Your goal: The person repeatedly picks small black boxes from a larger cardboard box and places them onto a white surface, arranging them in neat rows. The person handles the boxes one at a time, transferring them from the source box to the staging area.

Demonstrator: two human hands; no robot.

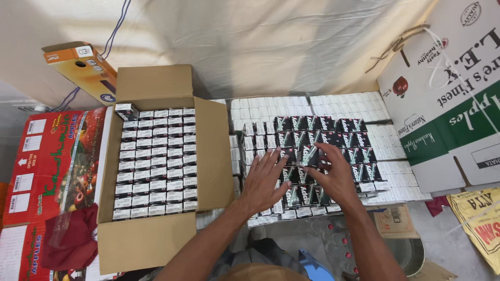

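My left hand (263, 179) lies flat and open on the small black-and-white cardboard packets (312, 151), holding nothing. My right hand (333, 174), at three o'clock from it, pinches one packet with half-closed fingers. The open brown carton (156, 239), filled with packets, stands at nine o'clock, nearer my left hand.

I see a pale cloth sheet (250, 41) hanging across the far side, softly lit, with a thin cord (117, 26) running down it at far left. Near right, bare grey floor (442, 244) shows beside a round metal bowl (406, 255).
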